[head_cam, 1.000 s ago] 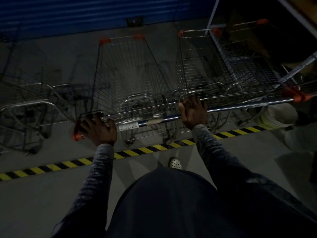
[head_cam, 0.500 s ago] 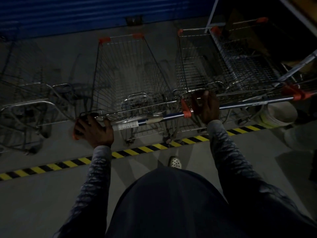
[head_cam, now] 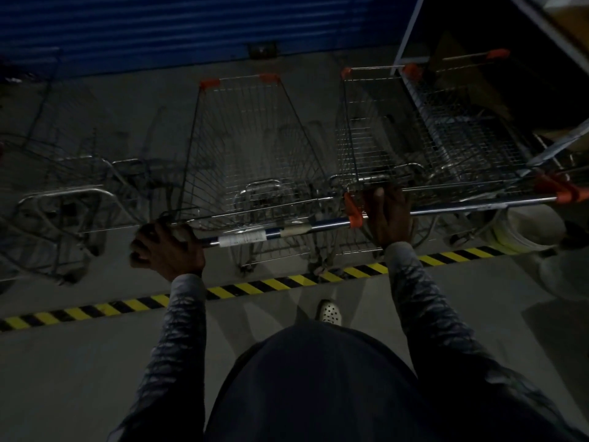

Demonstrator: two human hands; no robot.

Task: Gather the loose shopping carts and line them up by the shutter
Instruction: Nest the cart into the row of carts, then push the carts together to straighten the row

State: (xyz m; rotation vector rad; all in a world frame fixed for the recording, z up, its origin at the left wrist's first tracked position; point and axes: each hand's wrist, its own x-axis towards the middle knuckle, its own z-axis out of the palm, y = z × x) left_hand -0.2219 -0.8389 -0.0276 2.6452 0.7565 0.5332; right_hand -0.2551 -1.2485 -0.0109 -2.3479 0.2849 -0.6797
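Observation:
Two wire shopping carts stand side by side facing the blue shutter (head_cam: 191, 23). My left hand (head_cam: 165, 247) grips the left end of the centre cart's (head_cam: 251, 138) handle bar (head_cam: 287, 231), covering its end cap. My right hand (head_cam: 390, 215) is curled over the left end of the right cart's (head_cam: 376, 122) handle, just right of an orange end cap (head_cam: 352, 212). A third cart (head_cam: 462, 129) sits against the right cart's far side. Both baskets look empty.
More carts (head_cam: 63, 186) stand in the dark at left. Yellow-black hazard tape (head_cam: 255, 287) crosses the floor just behind the carts' wheels. A white bucket (head_cam: 526, 231) sits at right beneath the handle. A metal rack frame (head_cam: 411, 30) rises at upper right. My shoe (head_cam: 330, 312) shows below.
My right hand left the centre cart's handle and moved right onto the neighbouring cart's handle. My left hand slid to the bar's left end. The carts barely shifted.

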